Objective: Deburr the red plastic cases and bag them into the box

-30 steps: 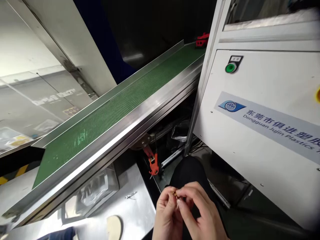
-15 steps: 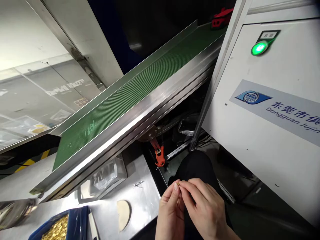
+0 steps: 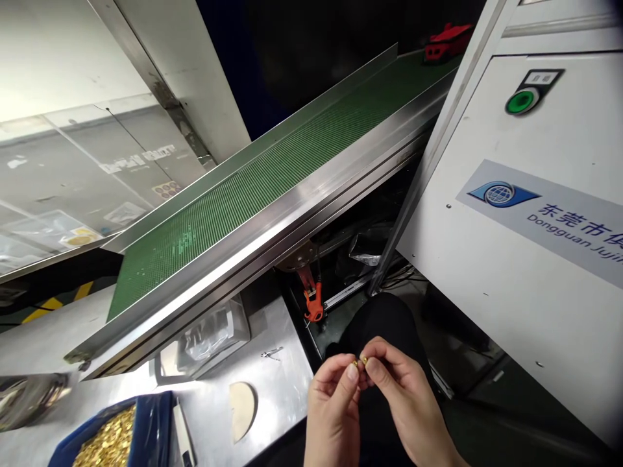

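My left hand (image 3: 333, 408) and my right hand (image 3: 403, 402) meet low in the middle of the view, over my dark-clothed knee (image 3: 384, 324). Between the fingertips of both hands sits a tiny brass-coloured part (image 3: 361, 360), pinched from each side. A blue bin (image 3: 114, 438) with many small gold pieces stands at the lower left, about an arm's reach left of my hands.
A green conveyor belt (image 3: 272, 175) with steel side rails slopes up to the right. A white machine cabinet (image 3: 535, 246) with a green button (image 3: 520, 102) fills the right. A steel worktop (image 3: 272, 389), an orange clip (image 3: 315, 308) and a red object (image 3: 448, 34) are also visible.
The view has swung left and down, bringing the blue bin of gold pieces into sight. My fingers have shifted their pinch on the tiny part. The green button lit up, then dimmed.
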{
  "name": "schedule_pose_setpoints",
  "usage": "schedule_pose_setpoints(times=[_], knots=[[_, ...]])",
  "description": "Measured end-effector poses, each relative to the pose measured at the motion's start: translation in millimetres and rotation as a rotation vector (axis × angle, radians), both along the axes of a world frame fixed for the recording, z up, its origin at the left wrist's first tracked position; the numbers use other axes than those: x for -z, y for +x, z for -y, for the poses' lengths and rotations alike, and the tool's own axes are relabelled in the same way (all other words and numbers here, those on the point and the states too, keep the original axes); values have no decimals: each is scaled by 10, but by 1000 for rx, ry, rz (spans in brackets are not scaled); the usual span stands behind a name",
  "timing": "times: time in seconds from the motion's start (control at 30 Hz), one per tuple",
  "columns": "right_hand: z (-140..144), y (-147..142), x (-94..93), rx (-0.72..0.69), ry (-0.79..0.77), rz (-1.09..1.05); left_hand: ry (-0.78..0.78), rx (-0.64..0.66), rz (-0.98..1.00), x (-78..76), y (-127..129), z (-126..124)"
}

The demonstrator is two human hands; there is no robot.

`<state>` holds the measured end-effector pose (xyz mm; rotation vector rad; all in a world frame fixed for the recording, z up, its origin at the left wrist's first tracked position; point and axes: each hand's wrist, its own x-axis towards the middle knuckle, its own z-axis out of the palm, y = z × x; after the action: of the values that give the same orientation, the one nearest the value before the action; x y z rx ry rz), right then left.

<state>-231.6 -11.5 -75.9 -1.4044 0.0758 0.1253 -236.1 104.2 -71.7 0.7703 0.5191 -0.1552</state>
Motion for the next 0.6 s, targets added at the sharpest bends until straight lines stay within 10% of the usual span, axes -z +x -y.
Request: schedule_pose_setpoints(times=[0.6], knots=[[-31,-19,-21,29,-71,45,417,53,166,-52,-73,-147]])
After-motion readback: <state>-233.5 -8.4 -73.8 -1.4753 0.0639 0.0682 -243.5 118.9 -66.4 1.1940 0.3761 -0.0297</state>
